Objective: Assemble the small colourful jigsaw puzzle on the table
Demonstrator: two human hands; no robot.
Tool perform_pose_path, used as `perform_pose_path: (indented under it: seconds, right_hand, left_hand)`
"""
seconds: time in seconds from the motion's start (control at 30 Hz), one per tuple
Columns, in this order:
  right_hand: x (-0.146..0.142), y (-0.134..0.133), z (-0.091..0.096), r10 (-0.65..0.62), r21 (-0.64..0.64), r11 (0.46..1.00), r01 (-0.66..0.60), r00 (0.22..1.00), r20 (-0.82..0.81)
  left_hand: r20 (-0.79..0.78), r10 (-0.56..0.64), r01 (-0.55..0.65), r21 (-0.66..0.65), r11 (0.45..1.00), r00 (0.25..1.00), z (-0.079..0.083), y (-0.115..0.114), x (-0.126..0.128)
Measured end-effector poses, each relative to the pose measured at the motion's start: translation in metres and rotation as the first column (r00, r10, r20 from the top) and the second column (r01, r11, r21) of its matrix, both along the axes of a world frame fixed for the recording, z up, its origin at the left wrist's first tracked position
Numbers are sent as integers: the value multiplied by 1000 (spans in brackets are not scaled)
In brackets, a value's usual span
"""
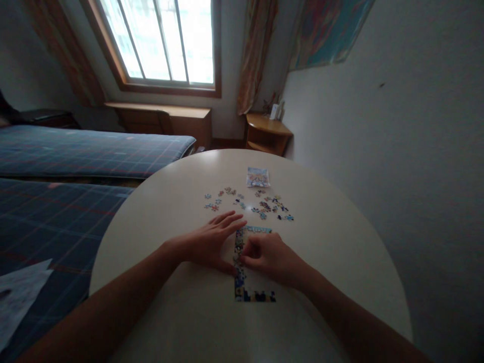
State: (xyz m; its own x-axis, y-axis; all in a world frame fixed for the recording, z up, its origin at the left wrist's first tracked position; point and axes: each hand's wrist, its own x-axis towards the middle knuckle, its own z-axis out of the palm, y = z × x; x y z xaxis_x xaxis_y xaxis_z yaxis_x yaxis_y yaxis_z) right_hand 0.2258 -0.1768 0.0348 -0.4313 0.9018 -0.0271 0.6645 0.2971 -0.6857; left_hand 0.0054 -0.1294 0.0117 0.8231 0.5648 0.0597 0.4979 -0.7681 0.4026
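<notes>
Many loose puzzle pieces (265, 205) between right hand (275, 258) and card (257, 177) (packet, perhaps)

A: anyone reading any actual text here? i'm squinting at the little picture card (257, 177) and getting zip
B: same lol, it's showing colours but i'm not making out a single letter
A: what about the puzzle (239, 291)?
B: nope, just tiny dark and bright patches showing. the poster (333, 33) is blurring out on me too
A: and that paper (22, 302)?
B: it's showing a dark mark, nothing i'm managing to read
</notes>
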Motion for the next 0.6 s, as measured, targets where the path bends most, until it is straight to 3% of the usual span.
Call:
perform_pose_path:
  seconds: [0.27, 0.43, 0.6]
  right_hand:
    - [4, 1, 9, 86, 64, 994, -87, 996, 12]
    - [3, 0, 4, 128, 128, 982, -143, 985, 118]
    - [1, 1, 2, 144, 109, 981, -162, 976, 161]
  left_hand:
    - [6, 8, -8, -13, 1000, 1000, -1, 0, 1]
    - [-7, 16, -16, -19, 1000, 1000, -2, 0, 1]
    - [-7, 15, -15, -31, 999, 1000, 2, 0, 2]
